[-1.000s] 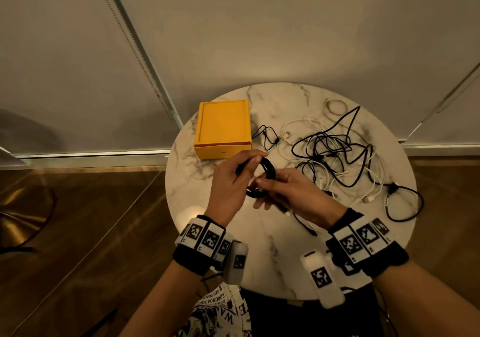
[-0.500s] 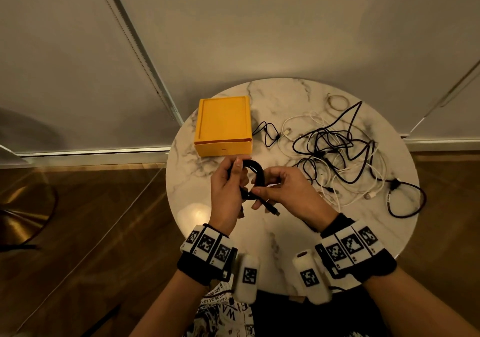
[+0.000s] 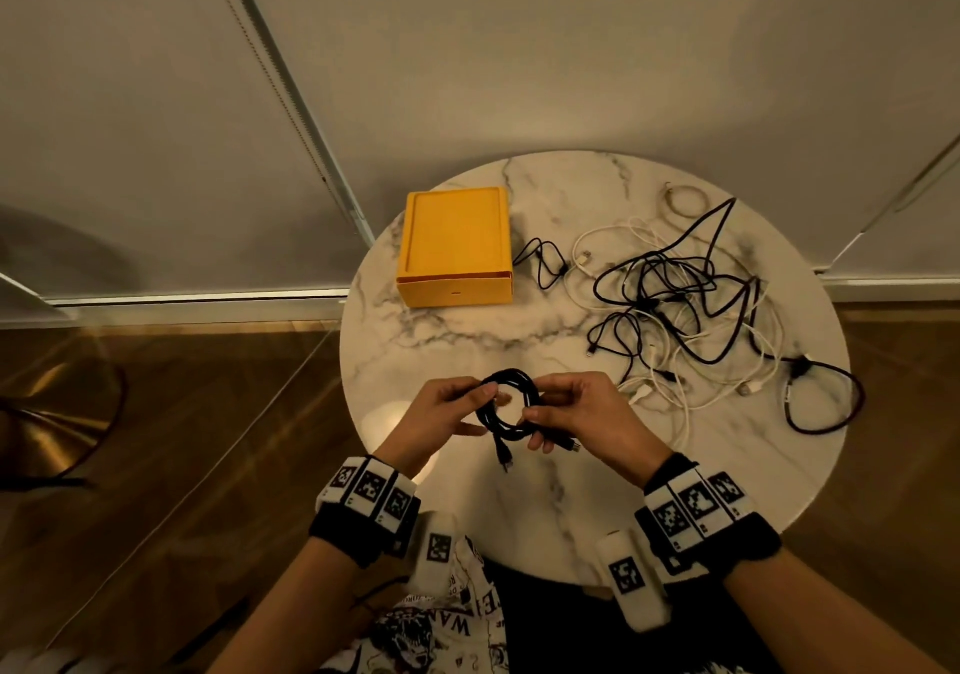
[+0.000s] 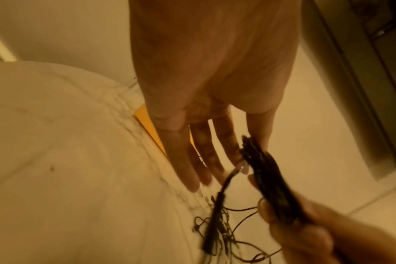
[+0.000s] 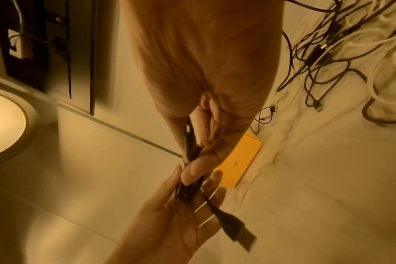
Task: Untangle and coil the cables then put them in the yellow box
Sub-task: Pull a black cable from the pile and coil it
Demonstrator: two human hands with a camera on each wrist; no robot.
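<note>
A round marble counter (image 3: 467, 340) carries the closed yellow box (image 3: 454, 247) at its far left and a tangle of black and white cables (image 3: 675, 309) at the right. Above the near edge, the left hand (image 3: 441, 413) and right hand (image 3: 587, 413) each pinch a side of a coiled black cable (image 3: 506, 408), its two plugs dangling.
</note>
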